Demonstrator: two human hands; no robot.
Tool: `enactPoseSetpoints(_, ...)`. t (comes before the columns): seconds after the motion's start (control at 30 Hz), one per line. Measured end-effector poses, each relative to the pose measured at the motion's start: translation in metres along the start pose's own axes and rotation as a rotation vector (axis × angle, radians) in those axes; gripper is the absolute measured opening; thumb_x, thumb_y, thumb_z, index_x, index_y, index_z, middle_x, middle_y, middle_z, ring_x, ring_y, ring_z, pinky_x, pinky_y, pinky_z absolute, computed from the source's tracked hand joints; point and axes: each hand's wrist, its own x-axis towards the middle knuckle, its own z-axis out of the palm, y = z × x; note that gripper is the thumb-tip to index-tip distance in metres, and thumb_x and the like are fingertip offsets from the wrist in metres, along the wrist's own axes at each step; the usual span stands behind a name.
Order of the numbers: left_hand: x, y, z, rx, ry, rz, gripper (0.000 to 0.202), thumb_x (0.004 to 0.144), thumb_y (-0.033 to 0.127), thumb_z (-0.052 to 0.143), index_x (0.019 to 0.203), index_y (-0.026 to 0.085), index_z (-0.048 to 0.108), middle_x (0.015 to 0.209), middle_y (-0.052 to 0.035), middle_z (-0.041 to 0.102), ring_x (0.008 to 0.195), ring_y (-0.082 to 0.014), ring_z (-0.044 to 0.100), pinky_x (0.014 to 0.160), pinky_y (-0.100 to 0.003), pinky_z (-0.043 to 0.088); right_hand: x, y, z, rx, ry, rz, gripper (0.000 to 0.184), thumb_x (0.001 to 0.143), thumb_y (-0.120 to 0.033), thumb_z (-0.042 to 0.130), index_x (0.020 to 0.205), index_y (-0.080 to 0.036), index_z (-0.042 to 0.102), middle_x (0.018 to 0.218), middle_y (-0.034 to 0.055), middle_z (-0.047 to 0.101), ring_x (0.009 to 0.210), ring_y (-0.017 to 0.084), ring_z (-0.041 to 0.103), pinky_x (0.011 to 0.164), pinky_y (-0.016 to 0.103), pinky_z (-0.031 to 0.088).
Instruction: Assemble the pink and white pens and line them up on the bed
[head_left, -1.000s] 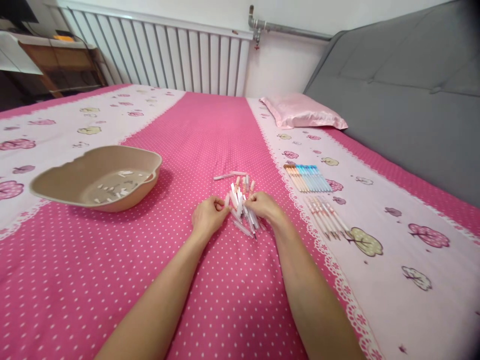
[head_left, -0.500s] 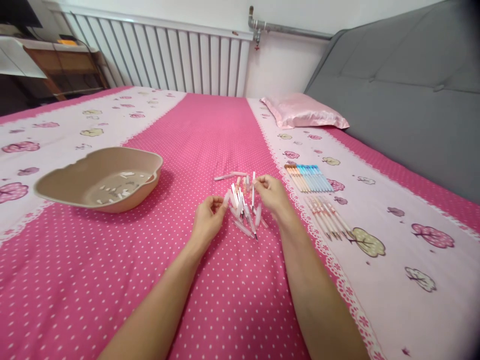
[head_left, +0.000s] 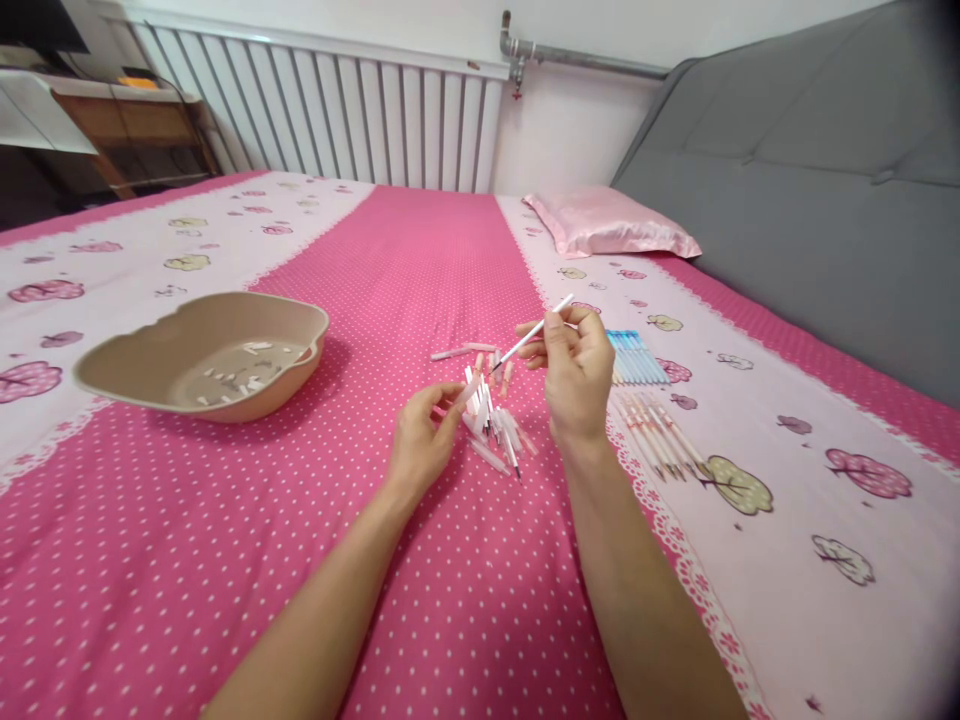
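My right hand (head_left: 576, 372) is closed on a thin white pen refill (head_left: 534, 330), held slanted with its dark tip pointing down and left. Lower and to the left, my left hand (head_left: 426, 430) pinches a translucent pale pink pen barrel (head_left: 468, 390). Under and between the hands lies a loose heap of pen parts (head_left: 491, 425): white refills with dark tips, clear pinkish barrels and small pink pieces. Two pale pink tubes (head_left: 450, 353) lie at the heap's far edge.
On the left stands a beige basin (head_left: 150, 365) with small white pieces inside. To the right lie a row of blue pens (head_left: 639, 358) and a row of whitish pens (head_left: 656, 435). A pink pillow (head_left: 611, 225) rests near the grey headboard (head_left: 795, 150); a white radiator (head_left: 337, 110) lines the wall.
My right hand has lifted the white refill up from the heap, moved right and tilted it from upright to slanted. My left hand has stayed nearly in place with the barrel.
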Motion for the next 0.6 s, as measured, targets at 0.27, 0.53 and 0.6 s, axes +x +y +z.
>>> enactPoseSetpoints(0.27,-0.0008,0.0025,-0.0009,0.013,0.002,-0.008,0.024,0.085,0.033,0.052,0.098,0.017,0.065,0.093,-0.0053,0.069,0.081,-0.0155,0.060,0.072,-0.027,0.046,-0.0017,0.0038,0.0034,-0.030,-0.055,0.007,0.019,0.089,-0.040,0.048,0.086,-0.021,0.043,0.077,0.0017,0.068,0.059,0.009,0.062,0.048,0.021,0.045)
enactPoseSetpoints(0.53,-0.0008,0.0037,-0.0007,0.007,0.004,-0.002,0.024,0.084,0.033,0.053,0.097,0.018,0.065,0.092,-0.0054,0.069,0.079,-0.0155,0.061,0.071,-0.028,0.046,-0.0026,0.0058,0.0045,-0.009,-0.083,0.026,0.020,0.088,-0.040,0.050,0.087,-0.021,0.044,0.078,0.0018,0.068,0.056,0.009,0.061,0.049,0.021,0.046)
enactPoseSetpoints(0.6,-0.0006,0.0034,-0.0004,0.010,0.002,-0.010,0.024,0.084,0.033,0.053,0.097,0.018,0.065,0.092,-0.0052,0.069,0.080,-0.0156,0.061,0.072,-0.027,0.046,-0.0031,0.0060,0.0050,-0.019,-0.091,0.043,0.020,0.089,-0.040,0.049,0.087,-0.021,0.044,0.078,0.0018,0.068,0.057,0.009,0.061,0.050,0.021,0.047)
